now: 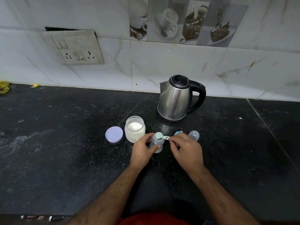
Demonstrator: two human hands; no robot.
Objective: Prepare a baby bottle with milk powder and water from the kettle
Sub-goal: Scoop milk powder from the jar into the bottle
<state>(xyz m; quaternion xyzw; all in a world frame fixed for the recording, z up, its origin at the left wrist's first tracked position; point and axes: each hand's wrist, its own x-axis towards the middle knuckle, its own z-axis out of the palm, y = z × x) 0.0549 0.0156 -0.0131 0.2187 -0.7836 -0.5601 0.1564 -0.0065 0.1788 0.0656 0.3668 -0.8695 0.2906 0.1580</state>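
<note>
A small clear baby bottle [157, 143] stands open on the black counter [65, 143]. My left hand [142, 149] grips its body from the left. My right hand [185, 147] pinches the handle of a pale teal scoop [160, 136], whose bowl sits over the bottle's mouth. An open plastic jar of white milk powder [134, 130] stands just left of the bottle, its lilac lid [114, 135] lying flat beside it. A steel kettle [176, 99] with a black handle stands behind, lid closed.
The bottle's clear cap [194, 135] and a teal ring with the teat [178, 133] lie behind my right hand. A tiled wall with a socket plate [76, 47] runs along the counter's back. Yellow items [4, 87] sit at the far left.
</note>
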